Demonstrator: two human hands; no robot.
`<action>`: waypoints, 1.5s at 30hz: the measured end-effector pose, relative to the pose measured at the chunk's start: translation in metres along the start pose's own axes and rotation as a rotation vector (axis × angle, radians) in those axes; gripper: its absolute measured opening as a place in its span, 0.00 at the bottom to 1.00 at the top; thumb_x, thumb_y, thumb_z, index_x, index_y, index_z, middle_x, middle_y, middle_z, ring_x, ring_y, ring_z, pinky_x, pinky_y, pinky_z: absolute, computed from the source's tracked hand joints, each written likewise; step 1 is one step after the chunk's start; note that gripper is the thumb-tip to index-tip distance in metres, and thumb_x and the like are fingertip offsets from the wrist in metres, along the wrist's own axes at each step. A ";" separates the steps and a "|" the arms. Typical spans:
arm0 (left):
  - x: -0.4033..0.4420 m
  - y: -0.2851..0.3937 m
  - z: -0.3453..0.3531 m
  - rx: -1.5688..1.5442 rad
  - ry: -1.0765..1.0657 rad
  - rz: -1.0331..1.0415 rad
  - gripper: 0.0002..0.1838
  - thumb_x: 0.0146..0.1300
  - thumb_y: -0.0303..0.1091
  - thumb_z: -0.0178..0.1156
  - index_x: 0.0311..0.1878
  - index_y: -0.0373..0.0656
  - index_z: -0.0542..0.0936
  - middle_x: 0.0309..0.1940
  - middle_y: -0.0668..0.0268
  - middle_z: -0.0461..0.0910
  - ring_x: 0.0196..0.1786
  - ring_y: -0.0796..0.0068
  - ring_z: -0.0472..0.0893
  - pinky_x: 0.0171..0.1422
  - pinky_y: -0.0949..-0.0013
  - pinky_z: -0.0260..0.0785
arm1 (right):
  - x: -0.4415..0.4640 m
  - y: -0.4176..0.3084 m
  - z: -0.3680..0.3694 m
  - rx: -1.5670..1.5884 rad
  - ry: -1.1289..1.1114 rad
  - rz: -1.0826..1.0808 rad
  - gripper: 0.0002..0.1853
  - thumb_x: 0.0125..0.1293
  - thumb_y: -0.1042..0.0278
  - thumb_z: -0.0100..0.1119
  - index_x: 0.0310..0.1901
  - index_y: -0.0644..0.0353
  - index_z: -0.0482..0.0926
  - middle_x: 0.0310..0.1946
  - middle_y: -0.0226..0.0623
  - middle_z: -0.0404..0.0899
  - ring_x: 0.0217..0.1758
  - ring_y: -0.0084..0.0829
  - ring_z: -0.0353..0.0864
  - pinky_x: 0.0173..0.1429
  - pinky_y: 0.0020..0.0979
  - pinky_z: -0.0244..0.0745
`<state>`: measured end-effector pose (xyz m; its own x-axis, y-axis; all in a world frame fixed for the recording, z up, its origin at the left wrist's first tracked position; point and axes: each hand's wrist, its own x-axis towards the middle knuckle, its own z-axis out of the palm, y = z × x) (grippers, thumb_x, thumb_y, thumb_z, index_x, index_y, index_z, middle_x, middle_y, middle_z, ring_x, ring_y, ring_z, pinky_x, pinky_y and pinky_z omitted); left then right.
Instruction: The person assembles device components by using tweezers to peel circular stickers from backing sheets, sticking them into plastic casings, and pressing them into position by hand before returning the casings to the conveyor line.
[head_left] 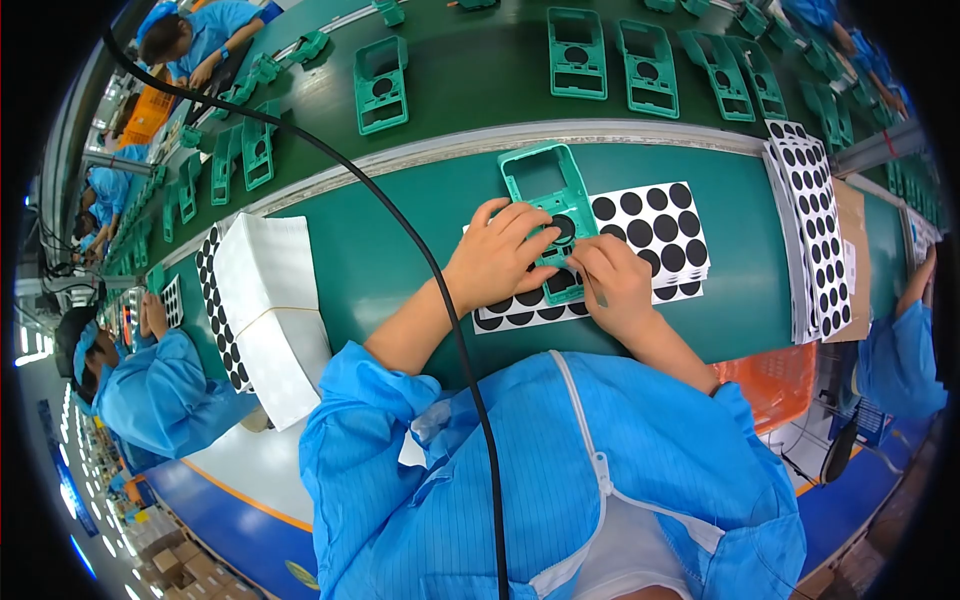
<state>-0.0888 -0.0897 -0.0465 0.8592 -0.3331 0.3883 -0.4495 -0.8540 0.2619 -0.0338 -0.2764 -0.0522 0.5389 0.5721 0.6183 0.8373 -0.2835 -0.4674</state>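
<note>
A green plastic housing (pixel 578 190) with a large rectangular opening lies tilted over sheets of round black stickers (pixel 668 228) on the bench. My left hand (pixel 500 252) grips its left side, fingers over the face near a black disc (pixel 563 230) set in the housing. At the lower right of the housing, my right hand (pixel 615 285) has thumb and fingertips pinched together against it. Whatever sits between those fingertips is too small to make out.
Beyond the metal rail, a dark green belt (pixel 470 80) carries several similar housings (pixel 381 85). White sheets (pixel 270 300) are stacked at left, more sticker sheets (pixel 815 230) at right. A black cable (pixel 400 215) hangs across the view. Co-workers in blue (pixel 165 395) sit nearby.
</note>
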 end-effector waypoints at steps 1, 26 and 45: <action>-0.001 0.000 0.002 -0.001 0.004 -0.002 0.24 0.46 0.40 0.66 0.49 0.46 0.77 0.48 0.65 0.73 0.53 0.65 0.72 0.62 0.57 0.59 | -0.002 0.002 0.002 0.035 0.041 0.015 0.09 0.49 0.77 0.64 0.31 0.57 0.75 0.29 0.31 0.76 0.27 0.31 0.78 0.25 0.27 0.71; -0.001 0.023 0.010 0.102 0.307 -0.434 0.32 0.50 0.37 0.65 0.59 0.40 0.68 0.46 0.60 0.71 0.49 0.61 0.71 0.59 0.56 0.55 | -0.005 0.012 -0.004 0.406 0.204 0.135 0.09 0.51 0.83 0.62 0.35 0.64 0.77 0.40 0.44 0.78 0.32 0.30 0.80 0.33 0.23 0.75; 0.087 -0.177 -0.002 -0.073 0.288 -0.755 0.27 0.64 0.33 0.50 0.63 0.28 0.62 0.32 0.61 0.77 0.33 0.69 0.76 0.46 0.67 0.67 | -0.008 -0.036 -0.183 1.305 0.405 0.104 0.21 0.68 0.58 0.45 0.49 0.71 0.72 0.45 0.48 0.75 0.37 0.32 0.79 0.42 0.29 0.76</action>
<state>0.0654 0.0335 -0.0572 0.8448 0.4471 0.2938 0.2031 -0.7761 0.5971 -0.0511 -0.4111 0.0753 0.7711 0.2657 0.5786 0.2195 0.7420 -0.6334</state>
